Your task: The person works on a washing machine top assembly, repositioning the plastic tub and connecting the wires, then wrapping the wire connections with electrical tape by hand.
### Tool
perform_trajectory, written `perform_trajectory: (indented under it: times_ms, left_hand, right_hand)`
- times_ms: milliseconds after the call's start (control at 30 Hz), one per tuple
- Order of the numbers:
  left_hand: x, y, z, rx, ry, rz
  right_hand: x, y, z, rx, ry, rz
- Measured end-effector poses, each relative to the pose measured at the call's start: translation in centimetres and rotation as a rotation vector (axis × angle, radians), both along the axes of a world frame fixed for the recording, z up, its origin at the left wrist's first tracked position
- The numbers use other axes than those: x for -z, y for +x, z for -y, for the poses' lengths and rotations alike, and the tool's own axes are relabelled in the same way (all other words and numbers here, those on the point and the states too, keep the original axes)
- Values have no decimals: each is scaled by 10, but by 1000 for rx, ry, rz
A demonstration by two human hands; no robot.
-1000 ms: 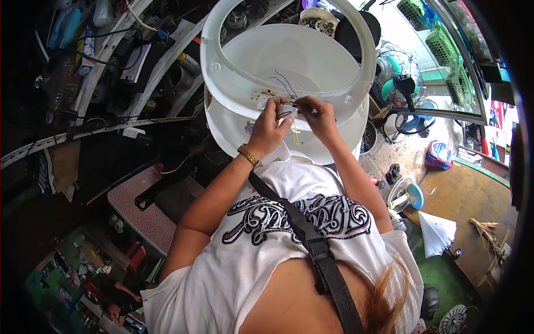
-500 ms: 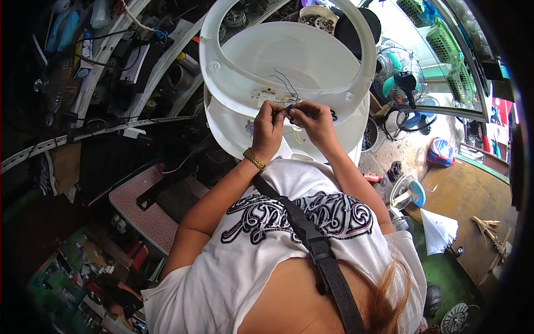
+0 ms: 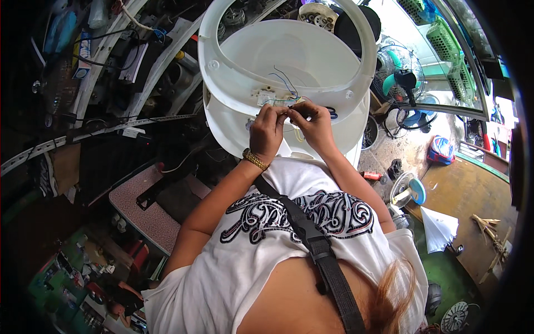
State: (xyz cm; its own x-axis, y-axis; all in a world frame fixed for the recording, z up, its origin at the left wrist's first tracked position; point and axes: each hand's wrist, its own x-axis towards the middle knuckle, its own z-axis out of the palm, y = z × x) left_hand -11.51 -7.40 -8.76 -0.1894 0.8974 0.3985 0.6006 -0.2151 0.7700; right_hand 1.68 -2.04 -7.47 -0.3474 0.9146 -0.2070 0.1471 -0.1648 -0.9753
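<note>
In front of me stands a large white plastic housing (image 3: 228, 119), with a white ring-shaped frame (image 3: 211, 50) tilted up on it. A small white fitting (image 3: 265, 96) sits on the frame's near side. Thin blue wires (image 3: 285, 79) rise from there, and a yellowish wire (image 3: 299, 134) hangs below my fingers. My left hand (image 3: 268, 132) and my right hand (image 3: 315, 127) meet over the frame's near edge, both closed with fingertips pinching thin wires between them. The held ends are mostly hidden by the fingers. Beside my right hand lies a tool with dark loop handles (image 3: 332, 113).
Cluttered shelving (image 3: 161, 61) runs along the left, above a pink-topped table (image 3: 139, 192). At right stand a fan with green blades (image 3: 396, 75) and a wooden board (image 3: 461, 195). A bowl of metal parts (image 3: 318, 18) sits at the far side. Another person (image 3: 125, 303) is at lower left.
Both hands stay together at the wires. The fingers have shifted slightly, and my left hand has turned and lowered a little.
</note>
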Motion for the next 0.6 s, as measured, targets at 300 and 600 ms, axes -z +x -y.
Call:
perform_trajectory:
  times_ms: [300, 600]
  left_hand:
    - [4, 6, 1, -47, -327, 306]
    - [-5, -3, -7, -151, -458, 306]
  right_hand:
    - [-6, 5, 3, -167, 379, 491]
    - [-36, 6, -2, -215, 7, -498]
